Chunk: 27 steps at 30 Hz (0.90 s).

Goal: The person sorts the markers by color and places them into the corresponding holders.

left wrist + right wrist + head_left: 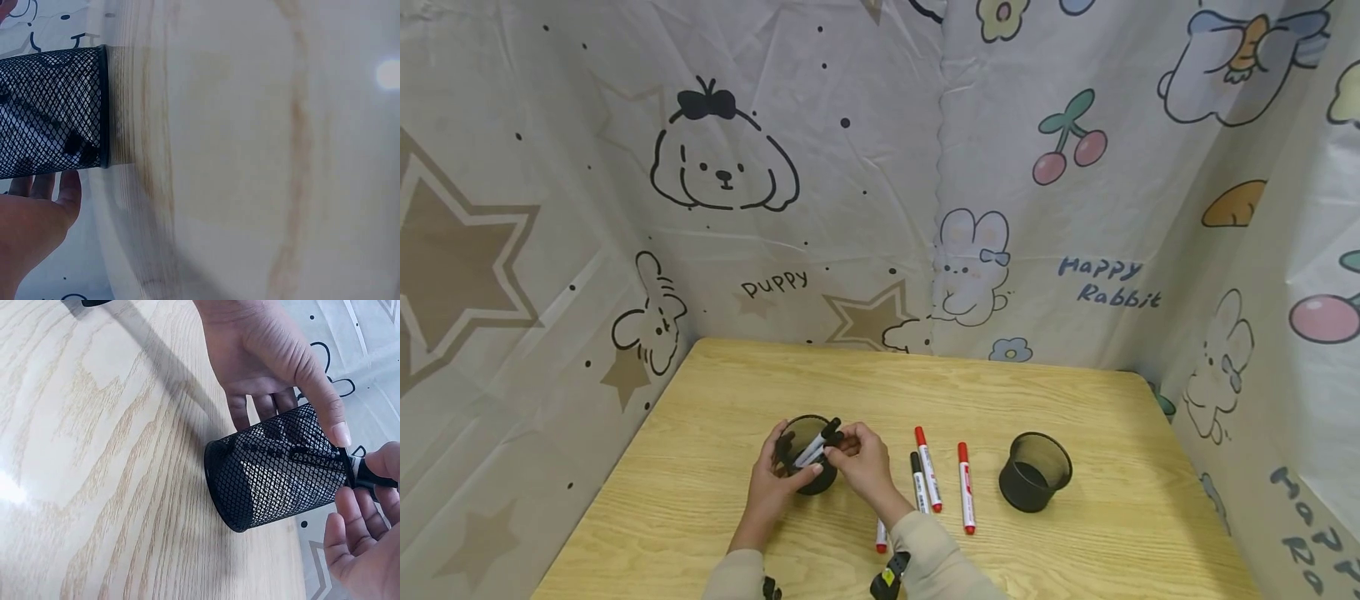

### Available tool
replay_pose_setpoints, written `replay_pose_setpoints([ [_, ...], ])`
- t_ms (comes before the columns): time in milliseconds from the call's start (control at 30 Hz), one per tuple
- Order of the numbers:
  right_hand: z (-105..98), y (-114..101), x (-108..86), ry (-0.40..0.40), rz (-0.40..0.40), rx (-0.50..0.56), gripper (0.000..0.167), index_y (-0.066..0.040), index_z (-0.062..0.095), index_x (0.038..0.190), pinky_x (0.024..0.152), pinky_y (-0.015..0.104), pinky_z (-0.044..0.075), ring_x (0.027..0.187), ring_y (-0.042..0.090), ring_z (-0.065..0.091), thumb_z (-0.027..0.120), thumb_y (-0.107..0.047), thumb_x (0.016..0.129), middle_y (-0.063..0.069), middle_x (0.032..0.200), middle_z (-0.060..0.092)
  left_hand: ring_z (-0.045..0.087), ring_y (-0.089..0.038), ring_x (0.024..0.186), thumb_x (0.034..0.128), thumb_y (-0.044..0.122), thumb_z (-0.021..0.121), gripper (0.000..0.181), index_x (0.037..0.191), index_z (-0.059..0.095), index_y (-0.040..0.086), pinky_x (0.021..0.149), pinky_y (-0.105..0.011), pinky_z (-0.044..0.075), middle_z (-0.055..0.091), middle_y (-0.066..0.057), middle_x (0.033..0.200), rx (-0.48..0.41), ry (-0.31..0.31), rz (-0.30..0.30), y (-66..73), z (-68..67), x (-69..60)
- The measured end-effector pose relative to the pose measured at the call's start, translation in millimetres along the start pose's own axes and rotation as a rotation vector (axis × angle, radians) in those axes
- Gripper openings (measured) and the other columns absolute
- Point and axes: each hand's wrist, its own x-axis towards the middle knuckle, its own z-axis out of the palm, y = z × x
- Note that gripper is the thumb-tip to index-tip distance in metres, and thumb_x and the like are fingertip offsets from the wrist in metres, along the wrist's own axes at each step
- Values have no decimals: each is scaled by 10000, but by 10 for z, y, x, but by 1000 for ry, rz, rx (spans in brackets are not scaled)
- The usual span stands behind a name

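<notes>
At the left of the table, my left hand (772, 490) holds a black mesh pen holder (822, 483) around its side. The same pen holder (53, 112) shows standing upright on the table in the left wrist view, with dark-capped markers seen through the mesh. Black-capped white markers (811, 448) lean inside, their caps above the rim. My right hand (867, 467) is at the rim, its thumb and fingers pinching a marker by its black cap (369, 477). The marker's lower part is inside the mesh.
Right of my hands lie a black-capped marker (919, 482), a red-capped marker (928, 471) beside it and another red-capped marker (966, 489). One more marker (882, 537) is partly under my right forearm. A second mesh pen holder (1026, 490) stands farther right. Printed curtains (865, 167) surround the table.
</notes>
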Motion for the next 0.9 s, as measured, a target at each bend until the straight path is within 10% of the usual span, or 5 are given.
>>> replay_pose_setpoints([
  [567,-25,69,18,-44,-2,-86,94,-41,611,824,579,227,461,655,86,543,698,-66,800,-21,737,584,307,-324,1293,723,124,809,886,1447,304,193,992,-526,275,347,-179,1423,7,16,17,3,30,-5],
  [900,-253,-157,51,-339,-8,-564,346,-38,612,1109,714,368,478,899,258,591,698,-212,823,131,1004,626,341,-341,1267,718,132,812,879,1437,320,247,976,-508,301,364,-126,1414,4,21,4,-20,14,-3],
])
